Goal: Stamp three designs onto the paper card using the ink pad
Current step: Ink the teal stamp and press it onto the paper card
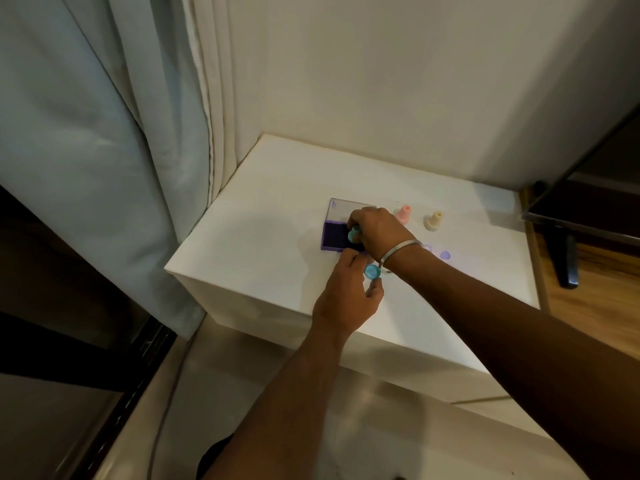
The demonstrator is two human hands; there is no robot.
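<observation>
A purple ink pad (333,237) lies open on the white table (263,216), its clear lid (343,207) tilted back. My right hand (377,230) presses a teal stamp (354,234) down on the dark pad. My left hand (346,299) holds a round teal cap (372,271) between thumb and fingers, just in front of the pad. A pink stamp (403,214) and a cream stamp (433,221) stand upright to the right. The white paper card (446,263) blends with the table; two purple prints (445,255) show on it beside my right wrist.
A curtain (104,150) hangs at the left, touching the table's edge. The wall stands right behind the table. A dark screen on a black stand (568,258) sits at the right over a wooden surface. A silver bangle (398,251) circles my right wrist.
</observation>
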